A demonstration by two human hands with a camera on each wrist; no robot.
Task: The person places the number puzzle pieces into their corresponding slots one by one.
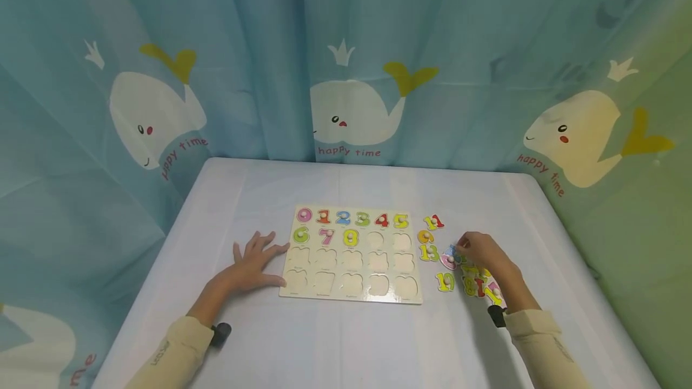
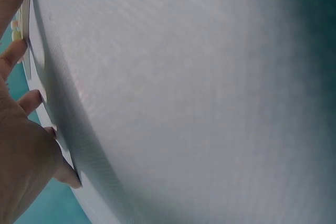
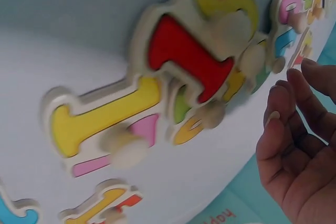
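A wooden number puzzle board (image 1: 337,299) lies on the table. Its top row and the left part of the second hold coloured digits from 0 to 8; the other recesses are bare. At the board's left edge, my left hand (image 1: 250,268) has spread fingers, with thumb and fingertip right at the edge. Over the loose pieces on the right, my right hand (image 1: 483,251) has bent fingers beside a pink-and-blue number piece (image 1: 449,261). The right wrist view shows no piece between thumb (image 3: 323,80) and fingers. Closer to that camera lies a red-and-yellow 18 piece (image 3: 184,51) with a round knob.
Between board and right hand lie an 11 piece (image 1: 434,222), an orange piece (image 1: 425,237), a 13 piece (image 1: 429,253) and a 19 piece (image 1: 446,282). More pieces overlap in a heap (image 1: 474,286) under the right wrist. A whale-print curtain (image 1: 259,77) hangs behind the white table (image 1: 303,347).
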